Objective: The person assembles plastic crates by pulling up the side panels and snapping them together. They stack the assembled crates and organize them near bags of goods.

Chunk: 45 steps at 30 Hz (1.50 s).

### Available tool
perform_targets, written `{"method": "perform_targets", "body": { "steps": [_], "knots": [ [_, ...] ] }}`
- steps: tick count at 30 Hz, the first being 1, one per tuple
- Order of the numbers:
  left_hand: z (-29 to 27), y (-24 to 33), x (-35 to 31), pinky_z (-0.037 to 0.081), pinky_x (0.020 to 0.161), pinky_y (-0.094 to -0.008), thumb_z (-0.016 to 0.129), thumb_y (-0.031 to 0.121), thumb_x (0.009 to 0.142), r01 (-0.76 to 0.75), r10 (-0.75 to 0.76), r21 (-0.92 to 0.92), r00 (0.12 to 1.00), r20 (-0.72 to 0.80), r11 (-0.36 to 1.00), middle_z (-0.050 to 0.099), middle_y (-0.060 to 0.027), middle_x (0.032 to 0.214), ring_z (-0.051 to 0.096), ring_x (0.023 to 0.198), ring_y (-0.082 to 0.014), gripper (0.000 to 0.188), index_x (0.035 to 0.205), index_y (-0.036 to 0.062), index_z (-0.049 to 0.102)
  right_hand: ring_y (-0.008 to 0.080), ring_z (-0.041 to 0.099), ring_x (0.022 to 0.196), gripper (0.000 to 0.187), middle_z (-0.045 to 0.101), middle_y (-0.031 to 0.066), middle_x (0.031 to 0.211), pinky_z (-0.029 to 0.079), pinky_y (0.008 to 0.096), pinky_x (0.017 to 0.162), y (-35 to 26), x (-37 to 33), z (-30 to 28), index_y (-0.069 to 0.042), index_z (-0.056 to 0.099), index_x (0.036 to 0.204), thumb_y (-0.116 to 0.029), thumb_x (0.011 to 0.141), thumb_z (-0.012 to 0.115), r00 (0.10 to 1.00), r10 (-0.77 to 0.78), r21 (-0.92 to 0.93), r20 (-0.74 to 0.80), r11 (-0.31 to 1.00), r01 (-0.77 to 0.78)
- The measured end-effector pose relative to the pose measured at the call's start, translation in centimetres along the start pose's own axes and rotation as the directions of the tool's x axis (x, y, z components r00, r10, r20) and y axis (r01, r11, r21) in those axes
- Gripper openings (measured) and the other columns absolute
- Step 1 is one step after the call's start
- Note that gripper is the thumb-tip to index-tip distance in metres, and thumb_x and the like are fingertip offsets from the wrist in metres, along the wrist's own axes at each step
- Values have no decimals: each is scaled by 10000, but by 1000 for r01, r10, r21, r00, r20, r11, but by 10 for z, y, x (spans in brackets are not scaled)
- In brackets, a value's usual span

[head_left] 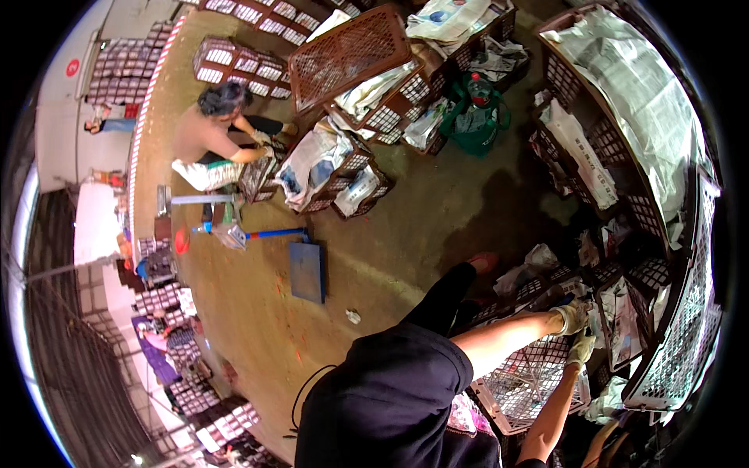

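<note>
My left hand [572, 317], in a pale work glove, reaches right over a crate with its fingers curled. Something small and dark shows at the fingers, too small to name. Just below it, my right hand [580, 350], also gloved, is closed close to the left one; what it grips is hidden. Under my forearms sits a light plastic lattice crate [515, 425] with pale sheets inside. Beyond my hands stands a brown crate lined with newspaper [622, 320].
Newspaper-covered brown crates [624, 86] are stacked at the right. A green bag [474, 129] holds a bottle. A co-worker [214, 136] sits by more crates [316, 168] at upper left. A blue platform scale [307, 271] stands on the floor. An upright lattice crate [675, 343] is at far right.
</note>
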<state>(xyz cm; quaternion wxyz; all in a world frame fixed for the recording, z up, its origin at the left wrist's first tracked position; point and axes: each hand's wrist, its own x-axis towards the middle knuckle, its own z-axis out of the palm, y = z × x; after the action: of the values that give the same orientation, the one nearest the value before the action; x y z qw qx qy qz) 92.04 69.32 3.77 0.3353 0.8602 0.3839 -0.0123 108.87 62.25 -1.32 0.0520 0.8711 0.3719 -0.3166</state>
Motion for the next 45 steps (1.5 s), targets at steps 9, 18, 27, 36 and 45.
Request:
{"method": "perform_targets", "body": {
  "steps": [9, 18, 27, 36, 45],
  "knots": [
    [-122, -10, -153, 64, 1128, -549, 338, 513, 930, 181, -180, -13, 983, 37, 983, 84, -210, 1521, 35, 1399, -411, 729, 1475, 84, 115, 316, 487, 1169, 608, 471, 152, 1313, 403, 465, 927, -60, -25, -39, -66, 364, 1385, -440, 919, 474, 989, 132, -274, 67, 955, -109],
    [-96, -23, -213, 342, 1001, -486, 467, 654, 825, 656, -664, -385, 736, 135, 649, 319, -267, 1390, 380, 1250, -413, 926, 1412, -26, 244, 328, 494, 1188, 642, 462, 208, 1345, 393, 397, 1000, -27, -62, -72, 7, 451, 1327, -458, 894, 542, 967, -213, 265, -143, 933, 245],
    [-130, -35, -209, 487, 772, -421, 699, 377, 740, 551, -677, -609, 736, 33, 570, 607, -232, 948, 603, 895, -358, 608, 1186, 15, 501, 328, 447, 1239, 656, 441, 208, 1365, 359, 399, 1024, 206, -168, -55, -13, 430, 1347, -521, 935, 377, 949, 185, 291, -255, 951, -108],
    [-115, -35, -212, 501, 758, -384, 748, 431, 711, 594, -720, -658, 685, 113, 463, 650, -201, 945, 633, 856, -281, 651, 1057, -86, 557, 176, 557, 941, 585, 583, 82, 1123, 422, 294, 860, 223, -143, -13, 20, 510, 1246, -423, 873, 598, 897, 435, 780, 75, 535, -324],
    [-103, -29, -224, 461, 738, -315, 683, 288, 813, 499, -743, -815, 655, 133, 295, 634, -61, 892, 569, 822, -144, 348, 984, 0, 588, 104, 532, 833, 282, 587, 17, 961, 429, 242, 758, 192, -152, 22, 8, 580, 1020, -163, 830, 701, 900, 420, 944, -118, 328, -29]
  ]
}}
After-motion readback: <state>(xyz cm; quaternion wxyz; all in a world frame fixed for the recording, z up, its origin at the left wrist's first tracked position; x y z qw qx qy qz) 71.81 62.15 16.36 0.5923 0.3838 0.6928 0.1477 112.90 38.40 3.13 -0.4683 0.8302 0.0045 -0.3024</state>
